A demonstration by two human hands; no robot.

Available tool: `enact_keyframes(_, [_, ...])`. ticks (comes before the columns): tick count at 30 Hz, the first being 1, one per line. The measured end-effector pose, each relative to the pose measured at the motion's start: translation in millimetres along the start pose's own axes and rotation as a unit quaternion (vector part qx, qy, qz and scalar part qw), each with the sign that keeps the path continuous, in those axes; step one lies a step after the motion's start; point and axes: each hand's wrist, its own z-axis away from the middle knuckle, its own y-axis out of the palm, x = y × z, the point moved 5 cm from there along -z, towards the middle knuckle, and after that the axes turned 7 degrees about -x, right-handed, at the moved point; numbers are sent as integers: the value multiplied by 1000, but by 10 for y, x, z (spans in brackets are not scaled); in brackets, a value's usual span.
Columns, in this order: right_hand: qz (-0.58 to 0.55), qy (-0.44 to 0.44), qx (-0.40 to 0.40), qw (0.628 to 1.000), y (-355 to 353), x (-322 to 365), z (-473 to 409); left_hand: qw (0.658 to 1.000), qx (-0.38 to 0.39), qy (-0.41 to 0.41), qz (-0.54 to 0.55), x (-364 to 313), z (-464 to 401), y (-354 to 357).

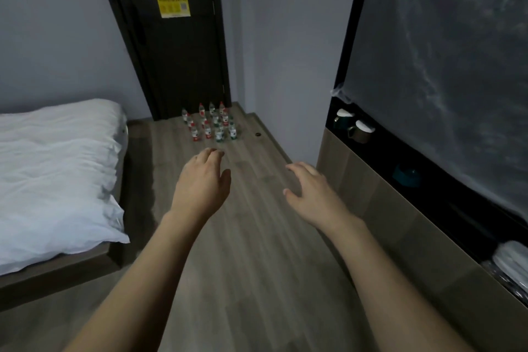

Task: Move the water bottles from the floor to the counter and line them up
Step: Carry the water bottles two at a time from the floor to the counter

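Note:
Several small water bottles (213,123) with red and green labels stand upright in rows on the wooden floor, just in front of a dark door. Both my arms stretch forward above the floor, well short of the bottles. My left hand (203,180) has loosely curled fingers and holds nothing. Level with it to the right, my right hand (310,188) is relaxed with fingers spread and is also empty. The counter (371,194) is a wood-fronted unit with a dark recessed shelf along the right wall.
A bed with white bedding (57,174) fills the left side. Two mugs with white lids (353,126) sit on the counter shelf, a teal bowl (407,176) further along, and folded white towels (511,261) at the near right. A dark door (177,46) closes the far end.

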Motion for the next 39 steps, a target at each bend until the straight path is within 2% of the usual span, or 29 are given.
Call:
enact_keyframes(6, [17, -30, 3, 999, 163, 31, -1120, 1000, -19, -2, -7, 282, -951, 226])
enact_keyframes(10, [25, -30, 15, 999, 436, 68, -1704, 1000, -4, -14, -11, 629, -1435, 480])
enact_keyframes(15, [31, -30, 42, 998, 940, 195, -2497, 1000, 16, -21, -5, 1213, -2094, 869])
enact_keyframes(26, [38, -18, 6, 999, 1887, 800, -4538, 1000, 10, -17, 18, 2797, -3872, 1276])
enact_keyframes(34, [64, 36, 24, 997, 2549, 553, -5697, 995, 87, -18, 40, 3383, -4883, 2077])
enact_keyframes(39, [50, 38, 15, 998, 2895, 391, -6692, 995, 87, -2, 37, 3662, -5762, 2541])
